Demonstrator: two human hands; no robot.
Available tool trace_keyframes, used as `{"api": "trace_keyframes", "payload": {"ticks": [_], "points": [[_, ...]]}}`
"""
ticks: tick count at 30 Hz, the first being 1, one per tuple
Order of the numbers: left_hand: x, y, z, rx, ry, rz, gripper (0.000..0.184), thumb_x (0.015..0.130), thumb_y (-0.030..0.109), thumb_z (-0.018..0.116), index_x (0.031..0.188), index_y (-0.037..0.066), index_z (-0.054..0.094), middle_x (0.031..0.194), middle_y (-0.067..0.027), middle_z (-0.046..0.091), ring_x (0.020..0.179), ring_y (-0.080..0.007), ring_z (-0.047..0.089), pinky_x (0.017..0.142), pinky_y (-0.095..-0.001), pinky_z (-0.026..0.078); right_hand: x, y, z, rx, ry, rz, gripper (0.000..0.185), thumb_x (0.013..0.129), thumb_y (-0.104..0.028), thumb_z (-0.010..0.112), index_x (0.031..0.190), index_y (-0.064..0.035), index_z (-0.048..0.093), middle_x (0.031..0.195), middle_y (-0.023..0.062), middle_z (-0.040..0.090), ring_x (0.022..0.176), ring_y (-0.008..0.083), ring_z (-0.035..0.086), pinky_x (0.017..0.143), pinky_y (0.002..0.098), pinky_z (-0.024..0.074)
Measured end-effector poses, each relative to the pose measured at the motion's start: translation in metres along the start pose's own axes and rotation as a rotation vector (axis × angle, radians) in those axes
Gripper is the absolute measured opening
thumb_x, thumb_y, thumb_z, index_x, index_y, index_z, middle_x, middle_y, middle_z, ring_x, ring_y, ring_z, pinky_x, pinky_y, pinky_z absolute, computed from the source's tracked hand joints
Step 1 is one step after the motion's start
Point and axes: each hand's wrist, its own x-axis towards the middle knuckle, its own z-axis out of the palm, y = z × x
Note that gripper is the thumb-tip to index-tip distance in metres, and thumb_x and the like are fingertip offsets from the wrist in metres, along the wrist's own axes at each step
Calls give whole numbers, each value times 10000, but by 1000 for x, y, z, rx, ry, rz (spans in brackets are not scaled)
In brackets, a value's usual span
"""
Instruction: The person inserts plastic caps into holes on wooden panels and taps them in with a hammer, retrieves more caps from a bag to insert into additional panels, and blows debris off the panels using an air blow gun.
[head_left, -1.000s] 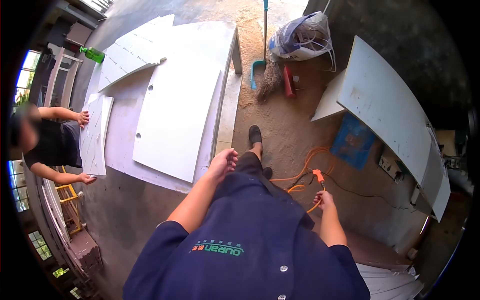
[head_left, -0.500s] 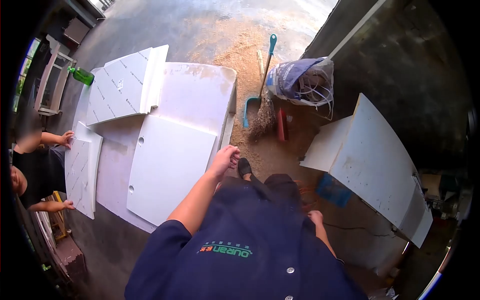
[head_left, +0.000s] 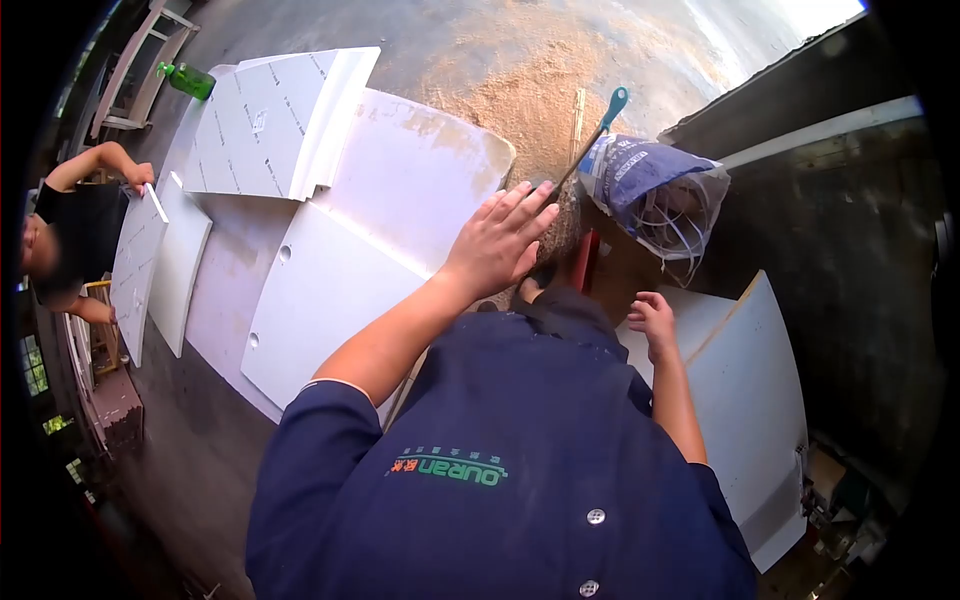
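My left hand [head_left: 505,235] is stretched forward with its fingers extended and holds nothing. Its fingertips come close to the handle of a broom [head_left: 590,135], which has a teal end; whether they touch it I cannot tell. Part of the broom head lies hidden behind this hand. My right hand [head_left: 655,322] hangs over a white cabinet panel [head_left: 740,390], fingers loosely bent and apart, with nothing in them. Left of my left forearm, a white board with two round holes [head_left: 330,300] lies on a large pale tabletop [head_left: 420,135].
White boards with printed film [head_left: 260,125] lie stacked farther along the tabletop, beside a green bottle [head_left: 190,80]. At the far left, a co-worker holds a white panel [head_left: 138,270]. A stuffed plastic sack [head_left: 660,190], a red dustpan-like object [head_left: 585,262] and sawdust [head_left: 530,75] are ahead.
My left hand has reached forward toward the broom and its fingers have straightened. My right hand has come up and forward. The co-worker has lifted one panel apart from another.
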Motion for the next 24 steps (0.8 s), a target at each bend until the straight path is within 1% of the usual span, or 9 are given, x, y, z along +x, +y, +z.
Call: {"api": "trace_keyframes", "payload": {"ticks": [7, 9, 11, 15, 17, 18, 21, 22, 24], "points": [[77, -8, 22, 54, -18, -7, 593, 834, 195, 627, 1405, 154, 471, 1526, -70, 354, 1413, -262, 320, 1120, -415, 312, 65, -59, -27, 6, -55, -13, 255, 883, -131, 607, 1125, -52, 590, 934, 50, 632, 738, 127, 620, 637, 272, 526], [94, -7, 25, 64, -38, -15, 599, 835, 196, 628, 1410, 157, 467, 1528, -71, 350, 1419, -266, 310, 1128, -420, 303, 77, -76, -39, 29, -62, -71, 246, 896, -120, 594, 1133, -53, 588, 930, 39, 619, 722, 117, 610, 622, 255, 515], [113, -9, 32, 65, -46, -4, 600, 839, 205, 626, 1414, 157, 463, 1530, -74, 346, 1421, -268, 308, 1133, -420, 297, 82, -98, -50, 26, -32, -76, 249, 895, -106, 593, 1135, -37, 591, 950, 39, 629, 743, 111, 599, 640, 249, 504], [149, -7, 38, 73, -37, 12, 598, 845, 220, 620, 1417, 159, 460, 1535, -79, 338, 1428, -268, 296, 1140, -410, 287, 95, -109, -72, 124, -6, -96, 247, 897, -107, 590, 1131, -30, 589, 938, 43, 625, 735, 112, 601, 610, 239, 507], [167, -10, 43, 76, -13, 25, 616, 835, 233, 621, 1420, 154, 444, 1530, -83, 343, 1405, -276, 327, 1134, -416, 299, 99, -107, -81, 167, 13, -85, 247, 896, -108, 590, 1130, -29, 588, 931, 46, 624, 729, 114, 604, 598, 236, 513], [177, -12, 46, 78, -3, 38, 625, 831, 239, 622, 1421, 152, 437, 1527, -85, 345, 1393, -280, 343, 1130, -420, 304, 107, -96, -90, 131, 4, -92, 269, 927, -152, 559, 1177, -52, 564, 962, 58, 633, 739, 150, 636, 676, 282, 534], [210, -25, 69, -59, 4, -117, 630, 840, 257, 622, 1423, 139, 419, 1511, -107, 357, 1343, -306, 401, 1097, -445, 348, 108, -77, -103, 239, 44, -86, 256, 921, -149, 569, 1162, -62, 569, 924, 52, 637, 743, 145, 633, 641, 272, 534], [223, -33, 81, -39, 1, -174, 666, 855, 301, 626, 1442, 121, 370, 1496, -145, 364, 1303, -334, 440, 1064, -469, 383, 107, -72, -107, 271, 66, -74, 244, 919, -143, 567, 1151, -65, 571, 903, 51, 639, 740, 144, 630, 624, 272, 536], [253, -49, 104, -79, -105, -359, 699, 863, 343, 629, 1453, 110, 337, 1472, -171, 397, 1285, -347, 466, 1050, -475, 400, 107, -56, -113, 318, 99, -49, 235, 914, -138, 563, 1137, -64, 577, 902, 58, 643, 737, 153, 632, 626, 290, 543]]}}
